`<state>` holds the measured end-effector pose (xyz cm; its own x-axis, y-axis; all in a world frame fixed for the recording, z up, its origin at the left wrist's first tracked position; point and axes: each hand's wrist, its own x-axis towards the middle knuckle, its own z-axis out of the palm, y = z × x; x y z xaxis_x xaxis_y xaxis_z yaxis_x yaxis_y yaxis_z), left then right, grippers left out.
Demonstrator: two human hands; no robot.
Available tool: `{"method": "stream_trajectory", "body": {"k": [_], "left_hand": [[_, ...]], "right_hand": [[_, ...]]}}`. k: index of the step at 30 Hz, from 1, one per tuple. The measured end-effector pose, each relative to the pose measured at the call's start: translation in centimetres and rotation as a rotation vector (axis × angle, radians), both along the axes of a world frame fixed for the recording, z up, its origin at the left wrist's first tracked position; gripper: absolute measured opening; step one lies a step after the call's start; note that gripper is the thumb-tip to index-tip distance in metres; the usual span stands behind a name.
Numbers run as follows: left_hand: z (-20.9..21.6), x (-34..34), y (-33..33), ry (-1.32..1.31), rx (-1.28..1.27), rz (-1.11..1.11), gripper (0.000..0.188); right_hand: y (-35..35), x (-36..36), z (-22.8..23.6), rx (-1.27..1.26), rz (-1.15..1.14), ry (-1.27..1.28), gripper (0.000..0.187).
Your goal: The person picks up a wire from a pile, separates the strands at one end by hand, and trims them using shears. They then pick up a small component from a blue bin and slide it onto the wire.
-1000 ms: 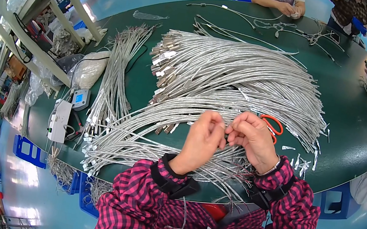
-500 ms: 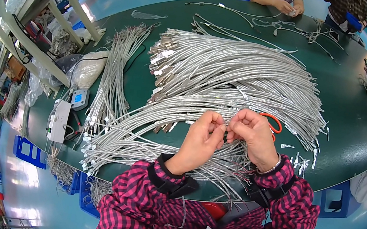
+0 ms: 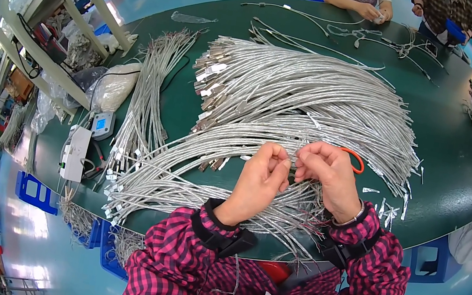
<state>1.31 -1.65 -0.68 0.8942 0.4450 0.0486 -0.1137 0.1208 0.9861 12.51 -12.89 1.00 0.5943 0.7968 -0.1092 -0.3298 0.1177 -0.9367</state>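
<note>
My left hand (image 3: 260,179) is closed in a pinch over the near bundle of silver braided cables (image 3: 232,131). Thumb and forefinger meet at what looks like the thin end of a cable, mostly hidden by the fingers. Just to the right, my right hand (image 3: 330,176) is also pinched, its fingertips close to the left ones; whatever lies between them is too small to make out. An orange handle loop (image 3: 352,160) sticks out behind the right hand; whether that hand holds it is hidden. Frayed, dark reddish wire ends (image 3: 313,224) lie below the hands.
A large pile of silver cables (image 3: 313,92) covers the green table (image 3: 446,128). Foil scraps (image 3: 386,211) lie at right. To the left are another cable bundle (image 3: 157,79), a white device (image 3: 74,153) and a small blue-screened box (image 3: 102,125). A person (image 3: 364,1) sits across the table.
My right fingertips have moved slightly away from the left ones and opened a small gap. Less of the orange handle shows behind the right hand. My left hand stays nearly still.
</note>
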Motion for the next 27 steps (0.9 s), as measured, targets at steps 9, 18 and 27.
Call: {"method": "stream_trajectory", "body": {"k": [9, 18, 27], "left_hand": [[-0.4, -0.2, 0.3, 0.011, 0.040, -0.061, 0.013], [1.5, -1.2, 2.4, 0.094, 0.196, -0.063, 0.012], [2.1, -1.5, 3.3, 0.208, -0.043, -0.226, 0.007]], "right_hand": [[-0.2, 0.3, -0.9, 0.025, 0.091, -0.031, 0.006], [-0.1, -0.3, -0.6, -0.071, 0.120, -0.318, 0.006], [-0.1, -0.4, 0.2, 0.006, 0.027, -1.198, 0.012]]}}
